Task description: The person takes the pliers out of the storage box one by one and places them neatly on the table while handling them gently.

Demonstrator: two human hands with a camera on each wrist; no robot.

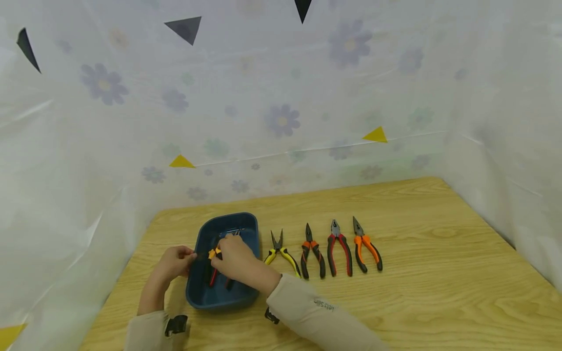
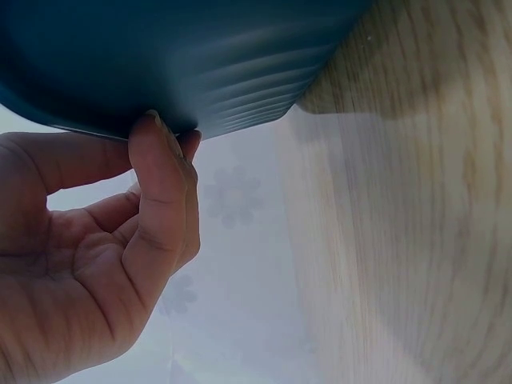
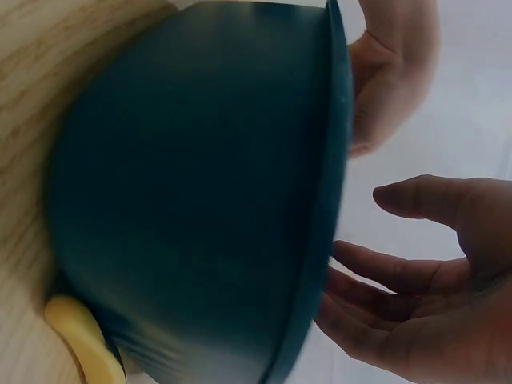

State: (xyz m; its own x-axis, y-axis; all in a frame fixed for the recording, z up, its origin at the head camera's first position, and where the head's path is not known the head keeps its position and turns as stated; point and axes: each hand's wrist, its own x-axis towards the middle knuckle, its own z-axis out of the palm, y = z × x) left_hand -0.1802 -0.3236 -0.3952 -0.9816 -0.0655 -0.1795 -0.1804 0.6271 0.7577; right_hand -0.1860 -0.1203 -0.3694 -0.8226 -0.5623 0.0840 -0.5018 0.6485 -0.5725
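A dark blue plastic bin [image 1: 221,306] stands at the left of the table, with several tools inside. Thumb and fingertips of my left hand [image 1: 171,265] pinch its left rim, as the left wrist view shows close up. Over the bin's middle my right hand [image 1: 237,258] reaches down with its fingers inside. Orange grips [image 1: 212,254] peek out beside those fingers, and a red handle [image 1: 213,278] lies below them. In the right wrist view the thumb of the right hand [image 3: 432,280] stands apart from its fingers, whose tips pass behind the rim.
Right of the bin lies a row of pliers: yellow-handled pliers [image 1: 287,258], orange-and-black pliers [image 1: 305,253], red-and-black pliers [image 1: 331,253] and orange-handled pliers [image 1: 366,243]. The right forearm crosses in front of the row. White flowered sheeting [image 1: 281,87] encloses the wooden table [image 1: 421,273].
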